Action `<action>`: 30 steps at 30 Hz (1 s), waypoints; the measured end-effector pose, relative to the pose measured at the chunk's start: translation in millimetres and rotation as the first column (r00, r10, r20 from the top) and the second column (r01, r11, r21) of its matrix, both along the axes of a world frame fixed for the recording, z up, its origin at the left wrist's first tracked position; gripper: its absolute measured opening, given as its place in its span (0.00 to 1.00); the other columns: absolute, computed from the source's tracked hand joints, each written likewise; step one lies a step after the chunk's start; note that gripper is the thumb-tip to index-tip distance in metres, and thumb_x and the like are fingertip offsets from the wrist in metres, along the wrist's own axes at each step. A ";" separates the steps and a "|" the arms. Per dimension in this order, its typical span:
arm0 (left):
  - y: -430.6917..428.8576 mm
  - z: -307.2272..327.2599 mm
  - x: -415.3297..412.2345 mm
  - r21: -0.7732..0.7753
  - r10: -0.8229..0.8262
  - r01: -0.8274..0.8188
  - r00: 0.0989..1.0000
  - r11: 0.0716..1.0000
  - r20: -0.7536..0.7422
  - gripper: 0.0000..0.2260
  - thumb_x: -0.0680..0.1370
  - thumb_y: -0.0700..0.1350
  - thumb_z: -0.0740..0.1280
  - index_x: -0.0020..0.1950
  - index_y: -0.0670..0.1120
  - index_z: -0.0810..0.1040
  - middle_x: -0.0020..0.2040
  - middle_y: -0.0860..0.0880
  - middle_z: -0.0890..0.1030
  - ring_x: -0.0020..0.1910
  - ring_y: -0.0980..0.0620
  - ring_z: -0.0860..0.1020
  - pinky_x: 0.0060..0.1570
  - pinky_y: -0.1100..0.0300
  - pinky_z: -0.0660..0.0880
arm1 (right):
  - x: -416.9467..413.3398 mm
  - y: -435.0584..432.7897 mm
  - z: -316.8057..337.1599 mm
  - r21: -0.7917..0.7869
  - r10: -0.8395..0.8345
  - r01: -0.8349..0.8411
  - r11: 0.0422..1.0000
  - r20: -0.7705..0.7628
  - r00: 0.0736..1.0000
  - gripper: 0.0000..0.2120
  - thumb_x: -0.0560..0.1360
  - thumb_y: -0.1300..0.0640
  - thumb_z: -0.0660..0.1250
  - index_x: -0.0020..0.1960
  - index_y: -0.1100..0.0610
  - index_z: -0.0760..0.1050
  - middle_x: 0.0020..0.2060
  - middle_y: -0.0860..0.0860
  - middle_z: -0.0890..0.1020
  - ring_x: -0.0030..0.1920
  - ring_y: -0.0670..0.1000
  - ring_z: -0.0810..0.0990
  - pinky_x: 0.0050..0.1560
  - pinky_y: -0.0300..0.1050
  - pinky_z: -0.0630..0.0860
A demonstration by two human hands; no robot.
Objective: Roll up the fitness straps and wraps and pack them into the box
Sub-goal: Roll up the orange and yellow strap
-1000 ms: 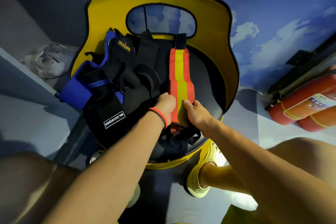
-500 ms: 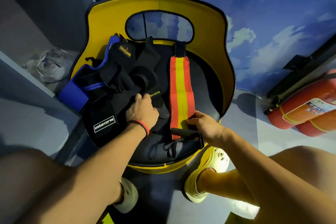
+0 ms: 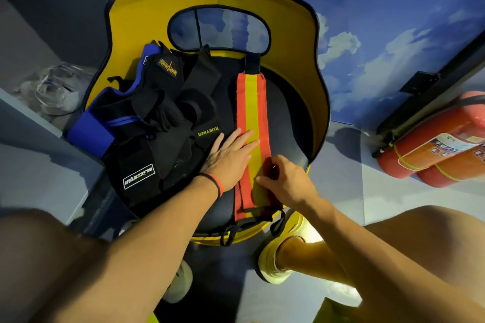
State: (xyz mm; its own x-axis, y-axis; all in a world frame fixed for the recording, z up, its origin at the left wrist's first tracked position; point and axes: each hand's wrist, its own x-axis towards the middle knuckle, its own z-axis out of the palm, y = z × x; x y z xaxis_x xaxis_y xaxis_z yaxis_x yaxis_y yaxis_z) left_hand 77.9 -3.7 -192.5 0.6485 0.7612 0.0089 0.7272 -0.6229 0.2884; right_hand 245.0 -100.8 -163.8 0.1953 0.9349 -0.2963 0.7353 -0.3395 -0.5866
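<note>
An orange-and-yellow wrap (image 3: 251,102) is laid flat on the right half of the chair seat (image 3: 287,113). Its long axis runs from the seat's front edge to the backrest, with the black tab end pointed at the backrest. It is pressed down near its middle by the left hand (image 3: 231,157), whose fingers are held straight and spread. The right hand (image 3: 286,181) is set on the wrap's right edge with fingers curled, and the fabric appears to be pinched there. A pile of black and blue straps (image 3: 157,123) is heaped on the seat's left half.
</note>
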 end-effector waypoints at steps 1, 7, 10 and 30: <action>-3.3 -1.7 0.5 0.049 0.011 -0.010 1.000 0.999 -0.008 0.21 0.85 0.47 0.54 0.79 0.59 0.60 0.81 0.58 0.54 0.81 0.54 0.48 0.78 0.42 0.47 | -1.9 -2.8 -1.6 0.021 0.004 -0.004 1.000 -0.010 1.000 0.25 0.76 0.43 0.73 0.64 0.54 0.67 0.57 0.51 0.80 0.51 0.54 0.78 0.46 0.44 0.73; -5.6 7.8 4.8 0.228 -0.041 0.048 0.998 0.972 -0.037 0.21 0.80 0.43 0.63 0.74 0.52 0.70 0.61 0.50 0.71 0.60 0.46 0.71 0.56 0.46 0.73 | -2.6 -16.8 -0.4 0.276 0.240 -0.323 0.905 0.296 0.925 0.19 0.71 0.44 0.77 0.51 0.53 0.74 0.48 0.49 0.70 0.45 0.52 0.70 0.39 0.52 0.75; -9.0 16.5 0.6 0.166 -0.058 0.056 0.998 0.985 0.009 0.17 0.80 0.41 0.64 0.69 0.50 0.75 0.60 0.49 0.73 0.56 0.45 0.72 0.48 0.46 0.77 | -1.5 -21.3 -3.0 0.240 0.440 -0.485 0.841 0.218 0.871 0.10 0.73 0.49 0.76 0.47 0.52 0.78 0.47 0.50 0.72 0.46 0.53 0.72 0.47 0.56 0.77; -97.6 23.2 -33.6 -0.658 0.693 -0.431 0.695 0.617 0.194 0.18 0.78 0.34 0.67 0.66 0.49 0.79 0.57 0.47 0.78 0.52 0.48 0.77 0.55 0.55 0.77 | -11.0 -46.9 1.2 0.046 -0.021 0.034 0.998 -0.252 0.967 0.20 0.73 0.60 0.78 0.61 0.54 0.74 0.41 0.49 0.77 0.39 0.53 0.79 0.39 0.43 0.81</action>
State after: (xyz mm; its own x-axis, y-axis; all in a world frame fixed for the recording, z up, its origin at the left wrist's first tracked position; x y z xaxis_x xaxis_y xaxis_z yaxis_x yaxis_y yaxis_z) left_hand 44.3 -101.4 -169.3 0.1170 0.9220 -0.3692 0.6079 0.2274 0.7607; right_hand 234.0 -147.7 -162.6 0.1465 0.9451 -0.2921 0.5526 -0.3232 -0.7683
